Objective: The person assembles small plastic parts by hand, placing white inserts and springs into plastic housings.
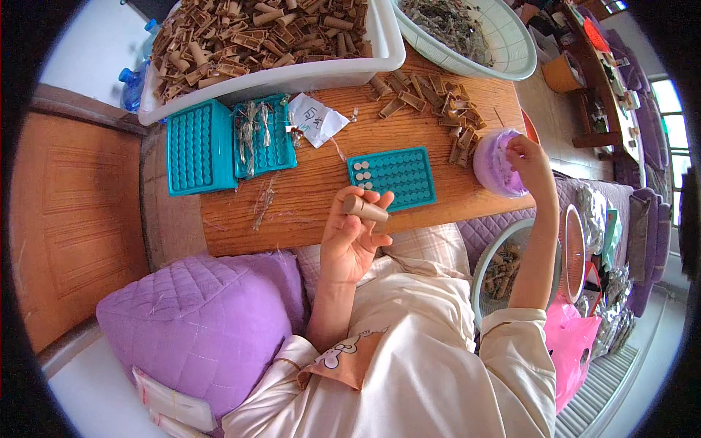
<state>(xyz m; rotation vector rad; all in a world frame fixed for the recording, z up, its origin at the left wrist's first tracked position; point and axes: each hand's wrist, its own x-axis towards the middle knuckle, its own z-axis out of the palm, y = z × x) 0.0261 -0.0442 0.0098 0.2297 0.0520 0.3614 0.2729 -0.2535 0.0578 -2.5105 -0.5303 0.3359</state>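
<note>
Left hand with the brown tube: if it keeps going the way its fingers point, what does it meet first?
Probably the teal tray just beyond the left hand and its brown tube; height above the table is unclear.

Left hand (353, 237) gripping a brown paper tube (365, 209), right hand (531, 160) fingers in a purple bowl (493, 169), teal tray (393, 177) between

Teal trays, tan tubes and purple all around, as I see it.

I see a tan paper tube (364, 209), teal dotted trays (394, 177) on the orange-brown wood surface (321, 190), a lilac tub (495, 165), a white bin (314, 71) of brown tubes, a quilted purple cushion (197, 321), cream sleeves (438, 350) and a pink bag (569, 343).
</note>
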